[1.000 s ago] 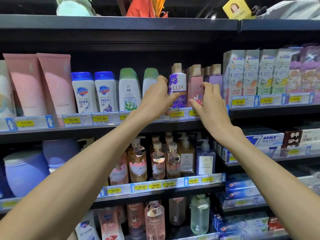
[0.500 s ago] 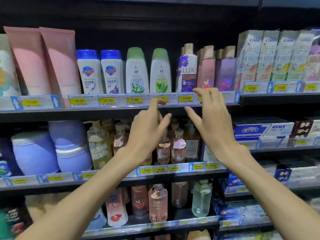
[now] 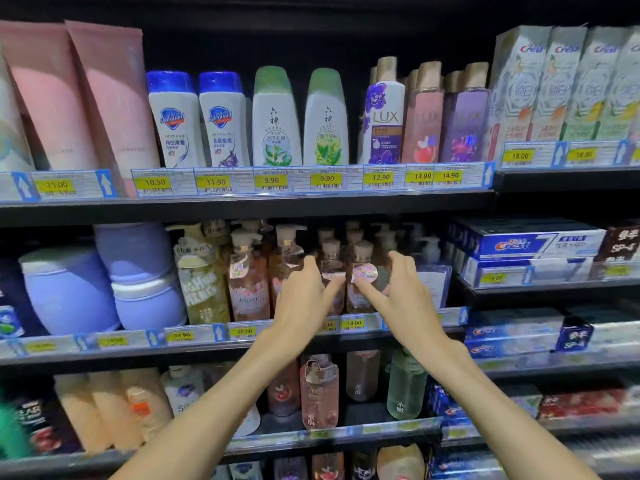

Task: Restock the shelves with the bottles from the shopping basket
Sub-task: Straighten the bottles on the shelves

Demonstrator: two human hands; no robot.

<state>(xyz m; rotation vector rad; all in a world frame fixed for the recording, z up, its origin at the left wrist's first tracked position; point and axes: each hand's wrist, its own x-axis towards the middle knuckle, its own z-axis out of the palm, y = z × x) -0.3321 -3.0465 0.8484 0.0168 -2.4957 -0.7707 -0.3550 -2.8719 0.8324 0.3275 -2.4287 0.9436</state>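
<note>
Head view: both hands lower now than half a second ago, off the top shelf's price rail (image 3: pixel 311 180) and down in front of the middle shelf (image 3: pixel 138 351).

Far left: pink tubes (image 3: pixel 69 98) on the top shelf, lilac jars (image 3: pixel 104 289) on the middle one, untouched. Next right: blue-capped Safeguard bottles (image 3: pixel 201 123) and green-capped bottles (image 3: pixel 301 123), upright in their row, as before.

Centre: left hand (image 3: pixel 304 306) raised before the amber pump bottles (image 3: pixel 249 278), fingers loosely spread, forefinger stretched right toward a small round-labelled bottle (image 3: pixel 362 275), gripping nothing. Just beside it: right hand (image 3: pixel 405 299), fingers likewise relaxed and parted, forefinger aimed left at the same small bottle, holding nothing either. Whether either fingertip touches the bottle, cannot tell.

Above and right: Lux bottles (image 3: pixel 384 116), standing straight and faced forward on the top shelf, no longer handled. Probably means that placement done and hands free. Further right: toothpaste boxes (image 3: pixel 554 84), not involved.

Shopping basket: nowhere in view, so remaining stock unknown. Likely next: tidying this middle row, or dropping back to the basket for another bottle.
</note>
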